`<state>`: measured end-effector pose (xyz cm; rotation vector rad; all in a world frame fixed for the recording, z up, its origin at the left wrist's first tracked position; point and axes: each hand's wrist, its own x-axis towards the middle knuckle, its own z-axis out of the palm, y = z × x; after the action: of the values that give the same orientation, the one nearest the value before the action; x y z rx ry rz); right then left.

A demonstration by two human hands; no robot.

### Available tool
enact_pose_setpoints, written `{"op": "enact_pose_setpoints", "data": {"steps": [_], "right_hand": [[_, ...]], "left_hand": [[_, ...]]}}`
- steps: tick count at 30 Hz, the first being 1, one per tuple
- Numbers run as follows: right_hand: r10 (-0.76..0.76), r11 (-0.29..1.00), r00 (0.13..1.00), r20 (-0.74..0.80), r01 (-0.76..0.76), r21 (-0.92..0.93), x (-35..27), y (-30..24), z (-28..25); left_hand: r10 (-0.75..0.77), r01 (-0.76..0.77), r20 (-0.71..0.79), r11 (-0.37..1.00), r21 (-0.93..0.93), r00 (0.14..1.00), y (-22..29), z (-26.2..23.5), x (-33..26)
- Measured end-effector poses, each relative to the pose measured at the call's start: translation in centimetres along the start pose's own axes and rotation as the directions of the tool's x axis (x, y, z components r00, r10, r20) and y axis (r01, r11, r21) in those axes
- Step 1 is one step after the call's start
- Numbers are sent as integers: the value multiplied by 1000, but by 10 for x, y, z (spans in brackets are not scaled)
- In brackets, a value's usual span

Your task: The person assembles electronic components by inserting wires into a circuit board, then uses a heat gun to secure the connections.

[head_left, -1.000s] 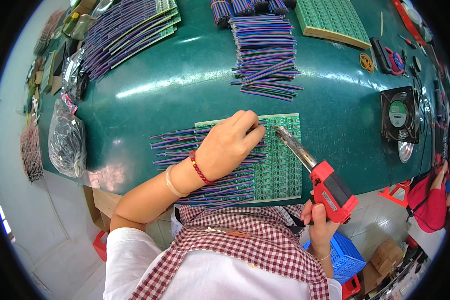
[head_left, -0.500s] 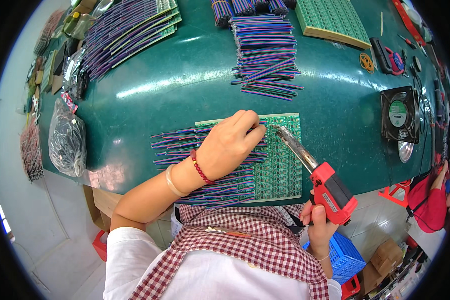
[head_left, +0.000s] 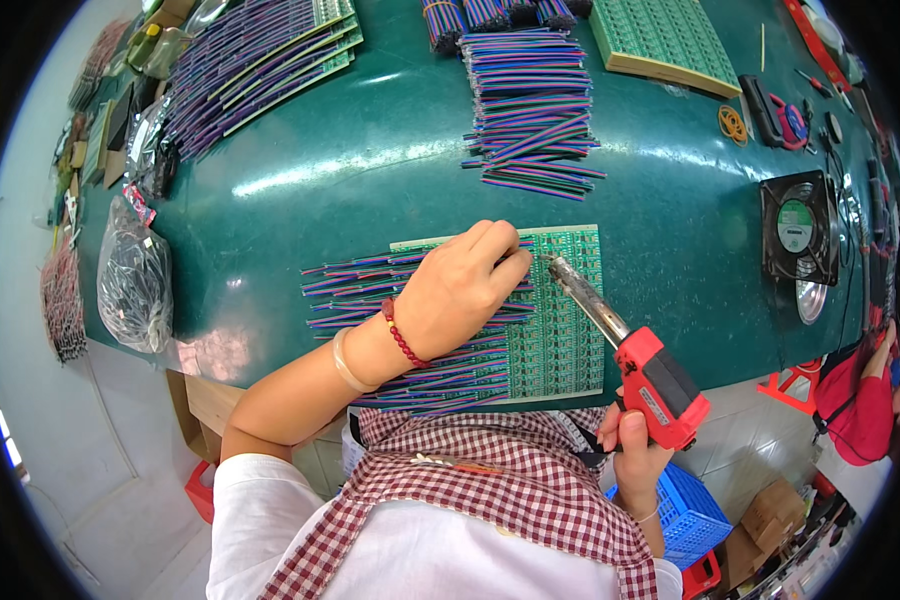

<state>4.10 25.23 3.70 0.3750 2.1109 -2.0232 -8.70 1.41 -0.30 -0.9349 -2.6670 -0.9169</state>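
My left hand (head_left: 470, 275) is closed over the green circuit board panel (head_left: 570, 350), pinching a multicoloured ribbon wire (head_left: 525, 245) whose end shows beside the fingers; the fingertips are partly hidden. Rows of similar ribbon wires (head_left: 450, 375) lie across the panel's left part, their loose ends sticking out past its left edge. In my right hand (head_left: 635, 455) is a red and black soldering gun (head_left: 665, 390), gripped by its handle. Its metal barrel slants up and left, and the tip is over the panel's upper part, just right of my left hand.
A pile of ribbon wires (head_left: 530, 110) lies beyond the panel, beside stacked green boards (head_left: 665, 45). Wired boards (head_left: 260, 70) are at the far left, above a clear plastic bag (head_left: 135, 280). A black fan (head_left: 800, 228) stands at right; another person's red clothing (head_left: 855, 410) shows beyond.
The soldering gun and my right hand have shifted slightly left and down. My left hand stays almost where it was.
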Motion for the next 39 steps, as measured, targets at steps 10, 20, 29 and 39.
{"op": "enact_pose_setpoints", "data": {"steps": [10,20,29,39], "right_hand": [[-40,999,999,-24,40,22,0,-1,1],[-58,998,997,-48,59,24,0,-4,0],[-70,997,992,-103,73,26,-1,-7,-1],[-87,996,987,-137,89,14,-3,-5,-5]], "left_hand": [[12,-12,-1,1000,7,1000,0,0,0],[18,-18,3,984,175,1000,7,-6,7],[-182,153,209,977,148,961,18,-14,2],[-109,69,249,984,164,962,42,-13,-12]]}}
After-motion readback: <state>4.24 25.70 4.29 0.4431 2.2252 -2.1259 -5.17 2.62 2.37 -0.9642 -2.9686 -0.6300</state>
